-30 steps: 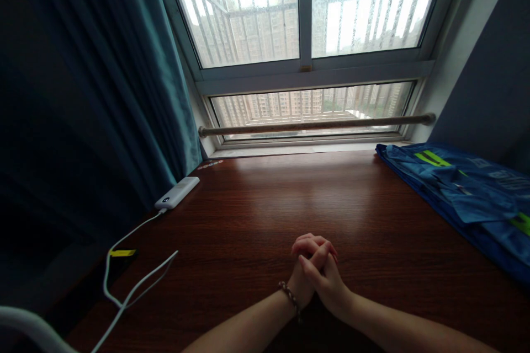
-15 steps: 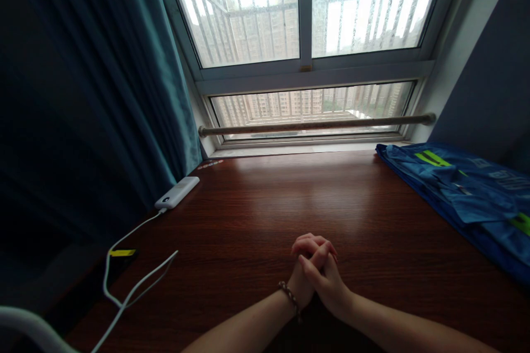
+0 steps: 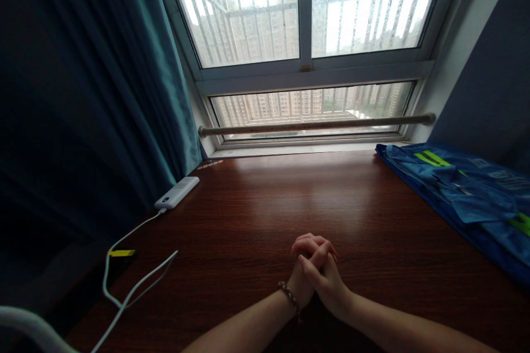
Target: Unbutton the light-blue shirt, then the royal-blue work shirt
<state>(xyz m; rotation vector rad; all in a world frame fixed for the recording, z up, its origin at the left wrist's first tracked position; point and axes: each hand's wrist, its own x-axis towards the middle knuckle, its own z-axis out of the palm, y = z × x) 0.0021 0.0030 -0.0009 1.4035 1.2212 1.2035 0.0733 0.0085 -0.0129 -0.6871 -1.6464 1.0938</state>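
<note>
My left hand (image 3: pixel 301 281) and my right hand (image 3: pixel 330 285) are clasped together, fingers interlaced, above the near middle of the dark reddish-brown wooden table (image 3: pixel 256 204). Each hand is closed around the other, and no object shows between them. A braided bracelet (image 3: pixel 291 299) circles my left wrist. The palms are hidden, and I cannot tell whether the hands rest on the wood.
A white power bank (image 3: pixel 177 193) lies at the left by the blue curtain (image 3: pixel 174 121), with a white cable (image 3: pixel 106 270) plugged in. Near it is a small black and yellow item (image 3: pixel 122 253). Folded blue fabric (image 3: pixel 476 187) lies right. A barred window (image 3: pixel 306 60) stands behind.
</note>
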